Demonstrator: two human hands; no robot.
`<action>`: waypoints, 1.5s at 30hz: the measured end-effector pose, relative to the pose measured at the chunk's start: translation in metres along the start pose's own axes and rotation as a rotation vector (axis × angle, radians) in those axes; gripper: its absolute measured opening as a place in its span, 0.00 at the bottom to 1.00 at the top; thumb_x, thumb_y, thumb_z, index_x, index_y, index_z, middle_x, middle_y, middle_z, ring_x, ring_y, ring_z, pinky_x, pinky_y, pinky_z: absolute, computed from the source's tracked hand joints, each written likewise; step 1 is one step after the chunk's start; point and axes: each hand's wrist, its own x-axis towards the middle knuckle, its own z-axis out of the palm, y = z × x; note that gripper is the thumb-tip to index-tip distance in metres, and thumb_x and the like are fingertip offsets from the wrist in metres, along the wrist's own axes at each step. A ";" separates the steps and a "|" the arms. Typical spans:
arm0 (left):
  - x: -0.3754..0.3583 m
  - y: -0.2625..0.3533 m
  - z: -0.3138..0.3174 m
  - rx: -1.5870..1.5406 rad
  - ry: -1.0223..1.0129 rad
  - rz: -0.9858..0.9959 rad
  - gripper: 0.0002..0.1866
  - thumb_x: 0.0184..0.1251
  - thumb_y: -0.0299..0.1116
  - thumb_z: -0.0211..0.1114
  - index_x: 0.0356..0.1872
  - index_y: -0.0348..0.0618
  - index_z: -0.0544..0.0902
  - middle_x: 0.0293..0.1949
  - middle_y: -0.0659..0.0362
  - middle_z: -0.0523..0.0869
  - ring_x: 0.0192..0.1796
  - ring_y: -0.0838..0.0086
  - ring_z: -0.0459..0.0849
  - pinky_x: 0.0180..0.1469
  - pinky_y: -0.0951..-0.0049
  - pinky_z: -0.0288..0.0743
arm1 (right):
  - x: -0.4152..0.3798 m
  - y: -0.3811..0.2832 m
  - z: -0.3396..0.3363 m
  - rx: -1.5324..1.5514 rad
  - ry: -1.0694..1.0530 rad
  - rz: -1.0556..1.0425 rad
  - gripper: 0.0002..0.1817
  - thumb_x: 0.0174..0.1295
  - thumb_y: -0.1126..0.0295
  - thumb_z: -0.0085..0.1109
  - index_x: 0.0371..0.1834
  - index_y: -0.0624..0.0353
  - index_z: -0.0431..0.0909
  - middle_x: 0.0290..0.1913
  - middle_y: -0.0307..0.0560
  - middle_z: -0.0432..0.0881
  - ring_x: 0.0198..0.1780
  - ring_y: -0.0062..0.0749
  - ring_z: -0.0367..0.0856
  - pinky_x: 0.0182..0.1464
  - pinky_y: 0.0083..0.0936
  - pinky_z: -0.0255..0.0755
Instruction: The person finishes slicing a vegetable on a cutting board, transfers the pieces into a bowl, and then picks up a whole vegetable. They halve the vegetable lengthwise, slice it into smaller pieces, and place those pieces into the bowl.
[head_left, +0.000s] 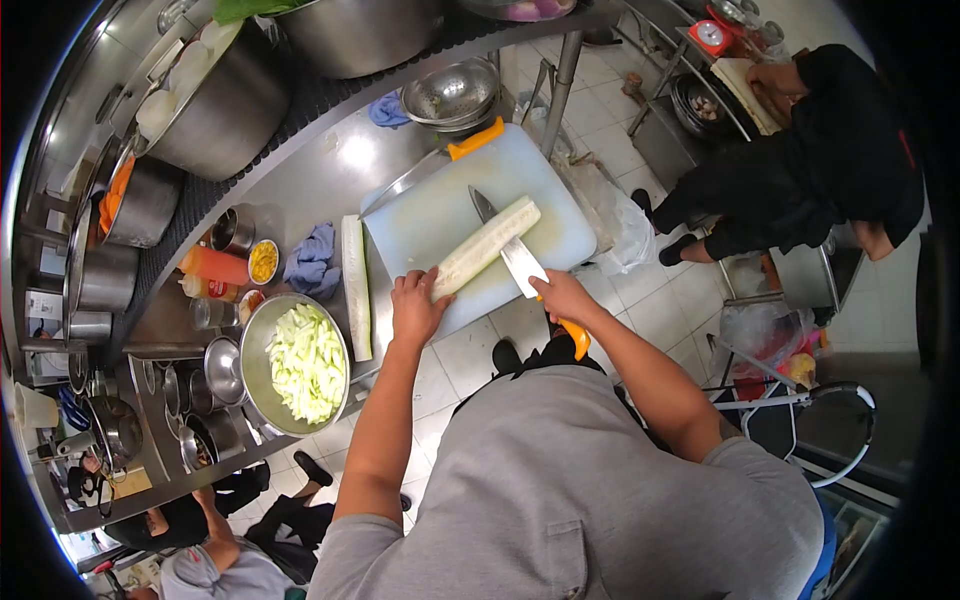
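On the white cutting board (400, 230) lies a long zucchini half (478, 252), its pale cut face turned up. My left hand (418, 305) grips its near left end, fingers closed over it. In my right hand (565, 298) is a kitchen knife (521, 268) with an orange handle. The blade crosses the zucchini at an angle, and its tip shows on the far side. Left of the board lies another long zucchini piece (356, 290). A steel bowl (254, 384) beside it holds many cut pale-green pieces (305, 362).
A second orange-handled knife (476, 140) lies along the board's far edge. Beyond it stand steel colanders (450, 95). A blue cloth (311, 262), sauce bottles (215, 266) and small bowls are at the left. Large pots (215, 105) fill the shelf above. Other people (800, 170) work at right and lower left.
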 end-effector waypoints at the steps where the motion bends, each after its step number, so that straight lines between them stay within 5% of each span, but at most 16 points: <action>1: -0.002 0.001 0.001 -0.004 0.008 -0.001 0.33 0.55 0.42 0.77 0.63 0.45 0.81 0.57 0.53 0.81 0.58 0.56 0.75 0.63 0.56 0.69 | 0.005 0.003 0.002 0.002 -0.003 0.005 0.28 0.73 0.52 0.52 0.52 0.74 0.76 0.26 0.55 0.82 0.17 0.38 0.80 0.28 0.36 0.77; 3: -0.004 0.002 0.003 -0.012 0.008 -0.013 0.32 0.55 0.42 0.77 0.63 0.45 0.81 0.56 0.53 0.81 0.58 0.56 0.75 0.63 0.56 0.69 | 0.012 0.007 0.005 0.024 -0.011 -0.032 0.28 0.73 0.52 0.52 0.52 0.74 0.76 0.26 0.54 0.82 0.17 0.38 0.80 0.28 0.36 0.77; 4: -0.002 0.003 0.002 -0.019 0.017 -0.022 0.32 0.55 0.42 0.77 0.63 0.45 0.81 0.56 0.53 0.81 0.57 0.55 0.75 0.63 0.56 0.69 | 0.006 0.010 0.009 -0.001 0.006 -0.099 0.21 0.75 0.54 0.52 0.48 0.66 0.77 0.21 0.42 0.75 0.14 0.26 0.74 0.18 0.28 0.71; 5: 0.001 0.005 0.002 -0.020 0.026 -0.016 0.32 0.55 0.42 0.77 0.63 0.45 0.81 0.56 0.53 0.81 0.57 0.55 0.75 0.63 0.56 0.69 | 0.001 0.012 0.009 -0.004 0.013 -0.106 0.21 0.75 0.54 0.52 0.48 0.66 0.77 0.21 0.42 0.75 0.14 0.26 0.74 0.18 0.28 0.71; 9: 0.013 0.016 0.014 -0.020 0.054 -0.005 0.32 0.55 0.43 0.77 0.62 0.44 0.82 0.56 0.53 0.82 0.58 0.56 0.76 0.63 0.57 0.69 | -0.011 0.001 -0.003 0.033 -0.010 -0.028 0.22 0.75 0.54 0.52 0.50 0.67 0.77 0.22 0.43 0.75 0.13 0.27 0.73 0.18 0.28 0.71; 11: 0.021 0.022 0.018 -0.035 0.079 0.011 0.31 0.56 0.43 0.76 0.62 0.44 0.82 0.56 0.53 0.82 0.58 0.56 0.76 0.63 0.57 0.69 | 0.008 0.005 -0.018 -0.016 0.014 -0.019 0.27 0.73 0.51 0.53 0.51 0.72 0.76 0.26 0.54 0.81 0.16 0.36 0.79 0.25 0.33 0.76; 36: 0.006 0.014 0.017 -0.116 0.159 0.024 0.26 0.61 0.40 0.73 0.59 0.40 0.83 0.57 0.47 0.82 0.60 0.51 0.75 0.64 0.56 0.70 | 0.005 -0.026 0.010 -0.102 -0.053 -0.070 0.29 0.73 0.52 0.53 0.51 0.76 0.75 0.24 0.56 0.80 0.17 0.38 0.79 0.26 0.36 0.76; 45: -0.012 0.002 0.013 -0.206 0.290 -0.072 0.12 0.63 0.33 0.70 0.44 0.38 0.89 0.44 0.49 0.87 0.44 0.54 0.86 0.50 0.60 0.80 | -0.011 -0.015 0.021 -0.125 -0.100 -0.032 0.27 0.74 0.52 0.52 0.51 0.74 0.76 0.30 0.57 0.83 0.17 0.39 0.80 0.26 0.35 0.77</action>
